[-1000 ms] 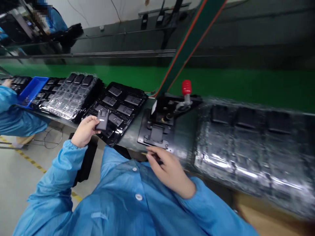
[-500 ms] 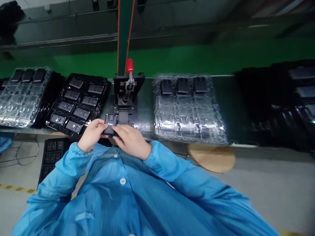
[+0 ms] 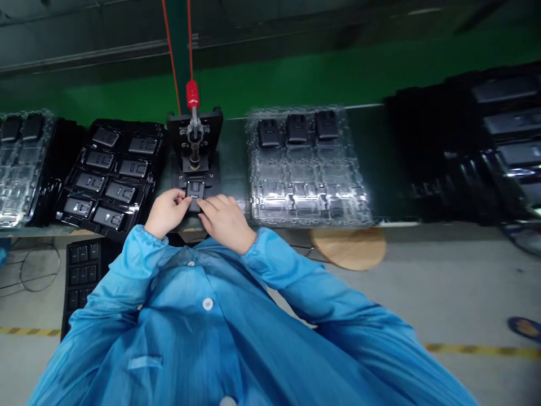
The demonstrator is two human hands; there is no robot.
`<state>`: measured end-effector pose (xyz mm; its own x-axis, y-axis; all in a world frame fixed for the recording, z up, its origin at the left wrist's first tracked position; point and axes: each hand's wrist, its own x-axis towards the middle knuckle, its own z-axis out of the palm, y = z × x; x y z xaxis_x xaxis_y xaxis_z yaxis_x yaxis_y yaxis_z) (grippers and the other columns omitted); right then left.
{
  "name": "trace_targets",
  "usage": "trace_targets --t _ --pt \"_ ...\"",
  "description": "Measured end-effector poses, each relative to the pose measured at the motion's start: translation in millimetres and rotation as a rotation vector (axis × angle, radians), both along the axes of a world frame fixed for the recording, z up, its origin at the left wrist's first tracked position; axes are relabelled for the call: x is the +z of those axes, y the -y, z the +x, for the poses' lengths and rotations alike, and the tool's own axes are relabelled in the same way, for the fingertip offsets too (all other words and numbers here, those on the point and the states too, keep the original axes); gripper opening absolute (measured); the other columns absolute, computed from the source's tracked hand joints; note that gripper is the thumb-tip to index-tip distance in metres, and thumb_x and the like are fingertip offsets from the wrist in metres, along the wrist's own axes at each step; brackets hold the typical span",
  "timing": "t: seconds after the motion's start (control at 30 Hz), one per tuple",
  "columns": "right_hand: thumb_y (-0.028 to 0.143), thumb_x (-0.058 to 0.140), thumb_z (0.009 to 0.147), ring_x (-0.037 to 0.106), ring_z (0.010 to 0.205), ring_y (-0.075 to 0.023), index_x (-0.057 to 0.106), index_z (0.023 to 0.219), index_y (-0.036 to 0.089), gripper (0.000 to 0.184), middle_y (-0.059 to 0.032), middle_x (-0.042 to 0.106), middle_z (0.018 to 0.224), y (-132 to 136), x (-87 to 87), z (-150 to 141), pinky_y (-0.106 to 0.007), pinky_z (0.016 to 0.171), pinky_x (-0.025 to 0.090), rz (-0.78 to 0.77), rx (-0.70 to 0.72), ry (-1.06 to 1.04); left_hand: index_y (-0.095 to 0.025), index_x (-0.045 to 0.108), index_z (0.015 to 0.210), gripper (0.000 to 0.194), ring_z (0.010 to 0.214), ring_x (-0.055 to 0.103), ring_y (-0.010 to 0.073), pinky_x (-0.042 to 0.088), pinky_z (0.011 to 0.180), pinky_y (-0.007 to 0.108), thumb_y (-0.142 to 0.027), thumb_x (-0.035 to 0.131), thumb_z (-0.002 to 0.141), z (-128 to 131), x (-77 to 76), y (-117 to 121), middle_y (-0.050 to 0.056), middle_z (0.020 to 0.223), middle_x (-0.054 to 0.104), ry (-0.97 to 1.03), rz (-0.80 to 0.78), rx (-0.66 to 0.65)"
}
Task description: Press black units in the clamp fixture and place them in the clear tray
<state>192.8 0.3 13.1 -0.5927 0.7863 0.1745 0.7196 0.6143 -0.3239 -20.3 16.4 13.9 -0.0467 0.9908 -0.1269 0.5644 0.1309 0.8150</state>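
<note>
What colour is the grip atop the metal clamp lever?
Bright red: the rounded grip shows clearly in the head view.

A passage is left over the strip of table [image 3: 234, 163] between the clamp fixture [image 3: 207, 127] and the clear tray [image 3: 303, 169]. From behind, the way to the black unit [image 3: 195, 190] is blocked by the upright clamp and its red handle [image 3: 192, 94]; its near sides are taken up by the left hand [image 3: 168, 212] and right hand [image 3: 225, 223]. On the left, room is narrowed by the black tray [image 3: 122, 144]. Another bare strip is bounded by stacked black trays [image 3: 426, 152] at far right.
</note>
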Motion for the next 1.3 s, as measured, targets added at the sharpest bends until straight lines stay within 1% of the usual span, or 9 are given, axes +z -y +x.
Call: trace_targets --t 0.13,0.27,0.47,0.6,0.83,1.1,1.2,1.3 --pt "0.032 0.048 0.112 0.054 0.114 -0.0328 0.062 0.147 0.015 0.042 -0.0168 0.074 0.126 -2 -0.5 0 -0.047 0.090 0.035 -0.010 -0.038 -0.001 -0.022 0.072 0.081 0.021 0.067 0.053 0.0186 0.038 0.065 0.031 -0.040 0.072 0.090 7 -5.3 -8 0.000 0.068 0.059 -0.064 0.034 0.007" --pt "0.032 0.048 0.112 0.052 0.116 -0.0326 0.063 0.147 0.015 0.042 -0.0152 0.073 0.129 -5 -1.8 -3 -0.049 0.091 0.034 -0.010 -0.061 -0.020 -0.021 0.073 0.081 0.023 0.065 0.054 0.0184 0.037 0.065 0.031 -0.042 0.070 0.092 9 -8.4 -11 0.000 0.067 0.060 -0.074 0.036 0.041" --pt "0.033 0.046 0.112 0.050 0.120 -0.0331 0.063 0.149 0.018 0.043 -0.0163 0.072 0.131 -7 -3.8 -4 -0.048 0.093 0.033 -0.009 -0.079 -0.036 -0.021 0.073 0.079 0.025 0.064 0.054 0.0186 0.036 0.063 0.031 -0.043 0.070 0.092 10 -7.0 -12 0.000 0.066 0.060 -0.091 0.048 0.050" --pt "0.033 0.049 0.111 0.048 0.124 -0.0341 0.065 0.147 0.018 0.042 -0.0161 0.069 0.136 -9 -3.6 -2 -0.049 0.096 0.033 -0.029 -0.090 -0.037 -0.022 0.072 0.078 0.025 0.065 0.053 0.0190 0.035 0.064 0.031 -0.043 0.071 0.091 11 -5.3 -12 0.000 0.066 0.059 -0.112 0.055 0.049" --pt "0.030 0.055 0.108 0.050 0.125 -0.0339 0.066 0.145 0.019 0.040 -0.0156 0.069 0.138 -14 -0.6 0 -0.049 0.096 0.035 -0.064 -0.101 -0.063 -0.022 0.071 0.076 0.025 0.066 0.052 0.0201 0.034 0.065 0.032 -0.043 0.073 0.090 13 -3.9 -14 0.001 0.067 0.059 -0.129 0.060 0.047" --pt "0.028 0.058 0.106 0.051 0.126 -0.0336 0.064 0.147 0.017 0.043 -0.0155 0.068 0.138 -19 3.7 -1 -0.049 0.097 0.038 -0.114 -0.107 -0.053 -0.024 0.069 0.074 0.026 0.071 0.052 0.0220 0.032 0.066 0.033 -0.044 0.074 0.089 13 -4.4 -16 0.002 0.070 0.059 -0.142 0.079 0.042" --pt "0.029 0.058 0.105 0.052 0.125 -0.0341 0.063 0.148 0.018 0.044 -0.0152 0.068 0.138 -20 4.5 -1 -0.049 0.096 0.039 -0.129 -0.098 -0.041 -0.024 0.067 0.074 0.027 0.073 0.052 0.0225 0.032 0.066 0.033 -0.045 0.073 0.090 13 -4.4 -16 0.002 0.071 0.059 -0.183 0.065 0.036" --pt "0.029 0.058 0.105 0.055 0.124 -0.0342 0.067 0.142 0.018 0.039 -0.0152 0.070 0.135 -21 11.4 4 -0.049 0.097 0.041 -0.112 -0.104 -0.069 -0.024 0.067 0.074 0.028 0.075 0.052 0.0231 0.034 0.068 0.033 -0.045 0.073 0.091 12 -4.0 -14 0.003 0.072 0.058 -0.178 0.079 0.021"
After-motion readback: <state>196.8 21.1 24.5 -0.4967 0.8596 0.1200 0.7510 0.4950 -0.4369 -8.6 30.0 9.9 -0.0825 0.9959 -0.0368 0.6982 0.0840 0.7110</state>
